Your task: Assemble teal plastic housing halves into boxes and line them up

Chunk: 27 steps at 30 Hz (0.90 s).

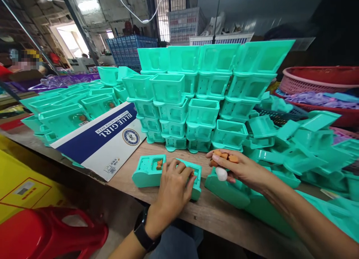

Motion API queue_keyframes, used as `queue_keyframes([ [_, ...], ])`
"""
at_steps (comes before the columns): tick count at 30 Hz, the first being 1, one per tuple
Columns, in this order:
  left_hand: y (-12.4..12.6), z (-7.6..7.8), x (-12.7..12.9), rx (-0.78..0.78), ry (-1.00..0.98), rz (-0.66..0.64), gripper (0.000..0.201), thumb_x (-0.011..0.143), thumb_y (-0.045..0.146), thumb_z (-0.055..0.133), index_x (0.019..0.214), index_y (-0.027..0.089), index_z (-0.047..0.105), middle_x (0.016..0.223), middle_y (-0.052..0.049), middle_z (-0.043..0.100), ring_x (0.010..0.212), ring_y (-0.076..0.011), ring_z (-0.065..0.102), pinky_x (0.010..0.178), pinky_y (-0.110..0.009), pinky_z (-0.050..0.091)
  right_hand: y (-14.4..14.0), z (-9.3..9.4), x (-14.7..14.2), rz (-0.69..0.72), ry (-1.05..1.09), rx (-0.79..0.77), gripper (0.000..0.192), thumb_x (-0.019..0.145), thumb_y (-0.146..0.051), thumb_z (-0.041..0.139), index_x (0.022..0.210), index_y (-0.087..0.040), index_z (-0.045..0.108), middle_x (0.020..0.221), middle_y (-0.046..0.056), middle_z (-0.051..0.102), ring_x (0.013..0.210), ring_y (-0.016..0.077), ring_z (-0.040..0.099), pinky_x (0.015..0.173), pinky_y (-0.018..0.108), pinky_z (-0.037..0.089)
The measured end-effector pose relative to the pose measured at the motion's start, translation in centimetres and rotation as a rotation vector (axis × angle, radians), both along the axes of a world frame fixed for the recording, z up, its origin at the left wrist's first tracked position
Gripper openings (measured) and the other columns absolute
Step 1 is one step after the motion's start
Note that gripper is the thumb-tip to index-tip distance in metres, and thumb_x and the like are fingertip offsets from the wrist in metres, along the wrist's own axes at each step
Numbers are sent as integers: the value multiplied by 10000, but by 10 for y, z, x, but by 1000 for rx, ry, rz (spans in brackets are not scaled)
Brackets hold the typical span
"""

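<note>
Left hand (174, 184), watch on the wrist, palm down at the near edge of the counter (213, 214), fingers curled over the right end of a teal plastic housing (153, 171) and pressing on it. In the housing's left window, a small orange piece (159, 164) seated; another orange bit barely visible under the fingers, possibly a second insert. Right hand (241, 169) just to the right, hovering above another teal part (227, 189), clenched loosely around several small orange pieces (224, 156) on the fingertips and a white rounded part (221, 173) pinched underneath.

Behind the hands, toward the far edge of the counter, a tall wall of stacked teal trays (196, 98). To the right, a loose heap of teal parts (303, 146) running to the right edge. Left of centre, a blue and white carton flap (106, 139) marked BLUE GIRL, lying over more teal housings (70, 116). At the far right, a red basket (322, 79) with purple pieces. Below the near left corner, a red stool (53, 232) and a yellow box (25, 184).
</note>
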State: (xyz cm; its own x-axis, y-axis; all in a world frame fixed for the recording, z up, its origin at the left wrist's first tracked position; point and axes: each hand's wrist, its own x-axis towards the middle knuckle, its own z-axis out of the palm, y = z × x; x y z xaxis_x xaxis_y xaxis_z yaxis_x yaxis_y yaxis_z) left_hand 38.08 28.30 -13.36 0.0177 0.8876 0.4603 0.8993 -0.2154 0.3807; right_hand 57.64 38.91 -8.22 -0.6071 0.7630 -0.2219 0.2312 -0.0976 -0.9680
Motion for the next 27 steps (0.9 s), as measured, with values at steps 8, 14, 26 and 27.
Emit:
queue_keyframes([
  [8,7,10,10,39,-113,0,132,948,340,739,888,230,781,905,-60,713,979,-298,617,888,-497,464,-12,-3,28,68,-166,210,747,839,-750,672,1268,-138,687,585,-32,556,472,111,484,406,223,386],
  [14,27,40,51,-80,-632,-237,146,858,242,824,979,198,757,968,-29,762,957,-214,690,858,-324,516,-23,0,37,108,-117,340,474,883,-596,677,1102,-184,757,659,4,607,459,108,485,387,224,391],
  [26,51,40,88,-155,-789,-339,119,821,101,752,873,192,808,890,-29,821,864,-209,756,827,-296,580,-19,-8,67,22,-137,346,556,854,-406,587,1348,-178,697,599,-21,601,438,128,508,402,239,411],
  [27,54,41,86,-134,-758,-345,94,826,116,760,867,188,804,883,-33,816,853,-205,753,815,-292,577,-17,-9,71,12,-151,341,561,871,-455,590,1341,-169,696,584,-24,585,428,130,505,395,243,402],
])
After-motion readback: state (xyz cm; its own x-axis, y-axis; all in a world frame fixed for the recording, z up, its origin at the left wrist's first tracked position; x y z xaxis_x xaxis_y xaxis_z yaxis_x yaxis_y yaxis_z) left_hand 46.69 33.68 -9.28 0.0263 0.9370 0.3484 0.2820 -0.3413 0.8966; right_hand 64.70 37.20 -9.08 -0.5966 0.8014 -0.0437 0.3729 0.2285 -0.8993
